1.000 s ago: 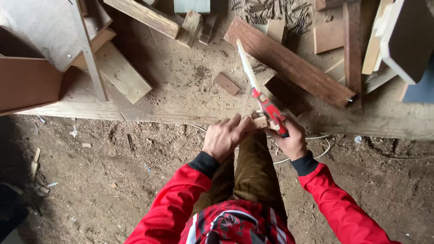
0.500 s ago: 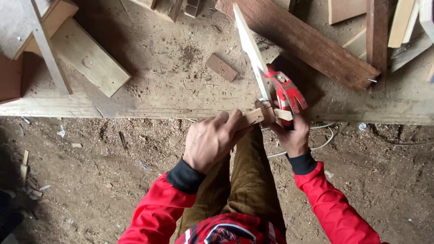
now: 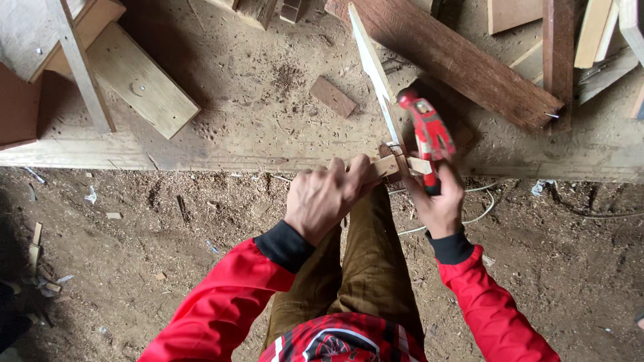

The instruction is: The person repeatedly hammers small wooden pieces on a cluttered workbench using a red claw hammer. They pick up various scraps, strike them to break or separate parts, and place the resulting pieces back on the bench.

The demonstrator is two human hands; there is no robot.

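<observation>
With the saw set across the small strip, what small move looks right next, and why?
Probably another short stroke: the right hand grips the red-handled saw, whose blade sits on the wood strip, which the left hand pins at the plank's edge, apparently uncut.

Red sleeves with black cuffs, brown trousers, red patterned garment at the chest.

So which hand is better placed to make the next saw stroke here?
Right, most likely. The right hand already grips the saw by its red handle, blade on the wood strip, while the left hand pins that strip at the plank edge.
</observation>
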